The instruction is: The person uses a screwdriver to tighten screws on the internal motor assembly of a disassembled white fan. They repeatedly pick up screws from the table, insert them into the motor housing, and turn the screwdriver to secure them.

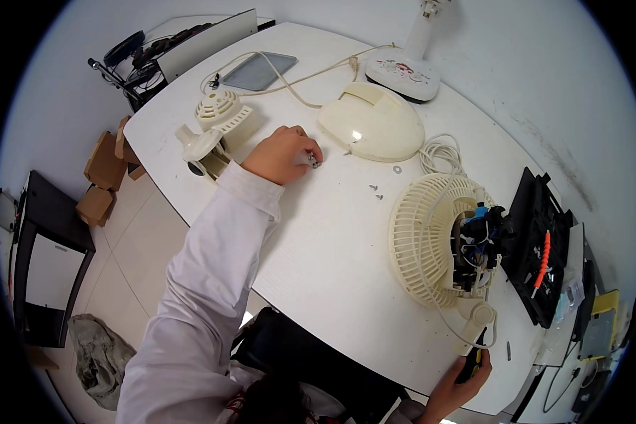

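Note:
My left hand [279, 154] is over the middle of the white table, its fingers curled and pinched on small metal screws [314, 161]. My right hand [459, 387], low at the table's front edge, is closed round a black-and-yellow tool handle [476, 360]; the rest of that tool is hidden. Just above it lies a cream fan head [431, 237], grille down, with its motor and wiring [477, 244] exposed. Left of my left hand stand cream fan housing parts [219, 113]. Loose screws [376, 191] and a washer [397, 169] lie between the hands.
A cream oval cover [371, 127] and a fan stand with a flowered base [403, 74] are at the back. A cable [290, 85] runs past a grey tray [260, 71]. At right are an open black tool case [537, 247] and a small metal bit [509, 351].

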A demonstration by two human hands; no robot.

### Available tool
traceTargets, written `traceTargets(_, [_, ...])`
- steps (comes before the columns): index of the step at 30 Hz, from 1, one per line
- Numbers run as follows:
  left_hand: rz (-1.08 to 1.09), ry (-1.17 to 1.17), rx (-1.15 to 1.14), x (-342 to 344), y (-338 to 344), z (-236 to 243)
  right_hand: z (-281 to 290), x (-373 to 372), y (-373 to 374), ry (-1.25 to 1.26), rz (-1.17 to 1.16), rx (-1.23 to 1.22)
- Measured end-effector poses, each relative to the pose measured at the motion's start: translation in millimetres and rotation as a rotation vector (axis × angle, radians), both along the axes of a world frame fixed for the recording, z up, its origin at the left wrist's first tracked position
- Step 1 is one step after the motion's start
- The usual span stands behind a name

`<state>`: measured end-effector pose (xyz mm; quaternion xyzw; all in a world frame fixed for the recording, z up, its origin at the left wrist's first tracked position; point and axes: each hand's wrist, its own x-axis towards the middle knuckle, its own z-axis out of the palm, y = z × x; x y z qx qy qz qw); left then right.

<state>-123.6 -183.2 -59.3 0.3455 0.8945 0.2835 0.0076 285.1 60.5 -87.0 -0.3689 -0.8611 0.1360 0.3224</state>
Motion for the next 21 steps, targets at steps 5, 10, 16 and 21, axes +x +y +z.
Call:
traceTargets(5, [-0.024,0.085,0.012,-6,0,-10,-3,1,-2,0.007,-0.035,-0.097])
traceTargets(10, [-0.049,0.126,0.072,-6,4,-12,2,-4,-2,0.030,-0.010,-0.078])
traceTargets(16, [-0.069,0.112,0.087,-8,6,-13,4,-6,-2,0.028,-0.024,-0.058])
traceTargets(21, [-0.076,0.056,0.083,1,12,-9,5,-7,-2,0.035,-0.033,-0.045])
